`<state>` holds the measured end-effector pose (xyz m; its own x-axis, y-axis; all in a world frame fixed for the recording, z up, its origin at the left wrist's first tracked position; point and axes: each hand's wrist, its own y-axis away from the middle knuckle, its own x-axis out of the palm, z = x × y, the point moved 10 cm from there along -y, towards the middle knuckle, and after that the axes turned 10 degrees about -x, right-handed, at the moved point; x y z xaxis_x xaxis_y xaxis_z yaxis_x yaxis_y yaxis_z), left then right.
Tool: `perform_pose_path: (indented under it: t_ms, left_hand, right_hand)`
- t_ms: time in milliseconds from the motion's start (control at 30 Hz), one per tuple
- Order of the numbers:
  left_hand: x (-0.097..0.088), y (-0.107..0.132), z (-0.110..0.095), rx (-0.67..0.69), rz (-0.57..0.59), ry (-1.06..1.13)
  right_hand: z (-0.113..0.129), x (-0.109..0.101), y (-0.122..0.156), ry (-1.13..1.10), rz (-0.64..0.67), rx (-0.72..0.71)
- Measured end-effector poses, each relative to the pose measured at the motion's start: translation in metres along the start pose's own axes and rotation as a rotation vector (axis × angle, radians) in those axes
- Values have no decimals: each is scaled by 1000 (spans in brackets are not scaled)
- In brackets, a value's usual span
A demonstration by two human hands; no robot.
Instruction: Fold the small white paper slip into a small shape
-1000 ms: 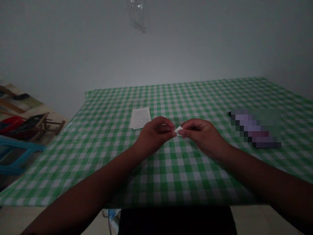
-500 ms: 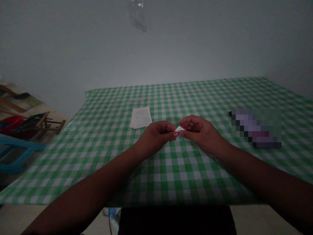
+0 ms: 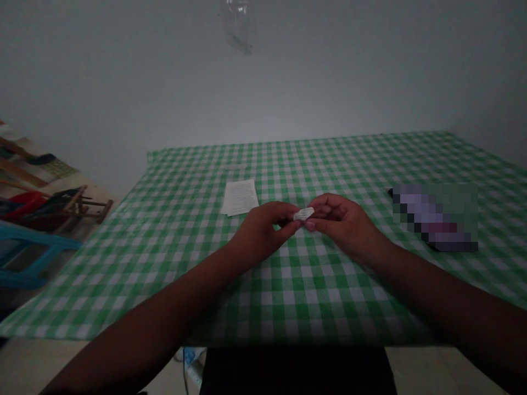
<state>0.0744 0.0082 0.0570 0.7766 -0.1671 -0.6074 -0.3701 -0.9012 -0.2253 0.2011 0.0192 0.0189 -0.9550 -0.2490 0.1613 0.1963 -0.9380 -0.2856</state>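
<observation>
Between my two hands, a little above the checked cloth, is a small folded piece of paper (image 3: 303, 214), white with lines of print on the side facing me. My left hand (image 3: 267, 225) pinches its left end between thumb and fingers. From the other side my right hand (image 3: 340, 222) holds it with thumb and fingertips, the other fingers curled. Left of my hands, a few printed sheets of paper (image 3: 240, 196) lie in a slightly fanned stack on the cloth.
A green and white checked tablecloth (image 3: 308, 285) covers the table. At the right lies a dark-edged flat object (image 3: 432, 219), blurred out by pixels. A blue plastic stool (image 3: 37, 252) and a red basin (image 3: 24, 203) stand left of the table. A clear plastic bag (image 3: 237, 24) hangs on the wall.
The folded paper has turned in my fingers, so its printed side now shows where a plain white corner showed before. Both hands stay in nearly the same place.
</observation>
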Motion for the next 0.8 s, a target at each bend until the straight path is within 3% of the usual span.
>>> perform_pose_path:
  t_ms: [167, 300, 567, 700, 800]
  left_hand:
    - [7, -1, 13, -128, 61, 236]
    - [8, 1, 10, -106, 69, 311]
    - [-7, 6, -8, 29, -74, 118]
    - [-8, 8, -19, 72, -44, 97]
    - [-7, 6, -13, 47, -24, 153]
  right_hand:
    - [2, 5, 2, -33, 16, -16]
    - [2, 5, 3, -29, 38, -19]
    - [4, 10, 4, 15, 106, -69]
    - [4, 10, 4, 7, 110, -85]
    - [5, 10, 3, 36, 132, -105]
